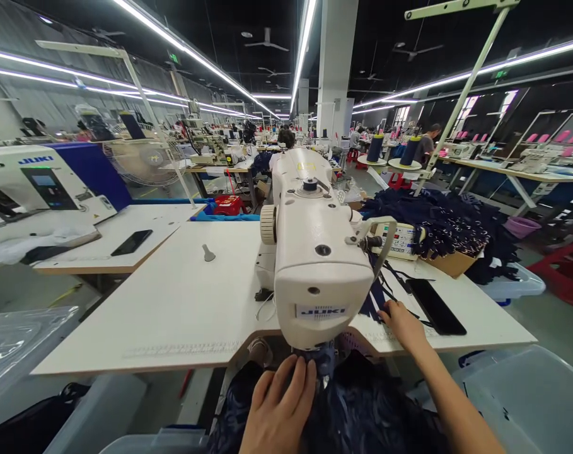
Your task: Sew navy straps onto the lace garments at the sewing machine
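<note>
A white JUKI sewing machine (321, 271) stands before me, its head end towards me. My left hand (281, 403) is at the front of that head, fingers close together and bent over navy patterned fabric (371, 410); the thumb is hidden. The fabric drapes down over my lap and runs up under the head. To the right of the machine, my right hand (404, 325) reaches over the table with fingertips pinched at a dark navy strap (374, 299). More thin dark strips lie around those fingers. A black phone (437, 307) lies just right of this hand.
The white table (210, 302) has a ruler marking along its front edge and a small grey metal piece (208, 253). A heap of navy strips (432, 221) rises at the right. Clear plastic bins (527, 397) flank me. Another JUKI machine (45, 183) stands left.
</note>
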A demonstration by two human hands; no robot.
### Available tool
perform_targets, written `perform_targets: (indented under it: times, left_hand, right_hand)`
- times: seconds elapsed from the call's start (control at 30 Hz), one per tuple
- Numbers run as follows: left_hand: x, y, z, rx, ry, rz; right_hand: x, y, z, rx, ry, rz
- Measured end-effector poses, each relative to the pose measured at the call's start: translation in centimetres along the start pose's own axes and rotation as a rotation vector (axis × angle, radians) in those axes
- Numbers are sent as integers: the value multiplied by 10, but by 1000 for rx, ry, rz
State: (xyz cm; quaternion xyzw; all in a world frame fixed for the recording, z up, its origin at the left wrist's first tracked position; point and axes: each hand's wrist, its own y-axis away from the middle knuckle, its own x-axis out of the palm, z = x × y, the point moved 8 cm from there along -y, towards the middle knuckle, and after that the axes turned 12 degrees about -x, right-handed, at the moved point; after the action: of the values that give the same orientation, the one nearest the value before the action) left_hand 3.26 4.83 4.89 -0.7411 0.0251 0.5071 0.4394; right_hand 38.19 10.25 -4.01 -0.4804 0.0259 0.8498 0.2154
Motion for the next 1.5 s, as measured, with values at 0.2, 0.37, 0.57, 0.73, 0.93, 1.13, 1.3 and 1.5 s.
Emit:
perform_targets:
  times: [0.2,0.37,0.57,0.73,0.93,1.13,1.3,1.5]
  left_hand:
    - [0,-3,-7,-6,5,-69]
    - [-5,-6,-10,15,0,-117]
    - [-9,-5,-23,196,-45,167]
    - [-9,2,-24,171,-152,318]
    - [4,-16,-24,-23,-70,296]
    - [-8,-17,-29,74,164,197]
    - [-22,-12,-21,101,278,145]
    - [-14,-9,-27,160,199,103]
  right_hand:
    - [-3,-9,-4,32,-189,50]
    - [-16,17,12,3,-615,111]
    - [13,100,57,242,-1291,130]
    - [43,143,133,111,-1193,620]
    - [27,90,160,-105,-984,306]
    - [29,73,152,-234,-712,124]
    - [27,80,152,-270,-608,135]
    - [42,88,154,-249,-675,195]
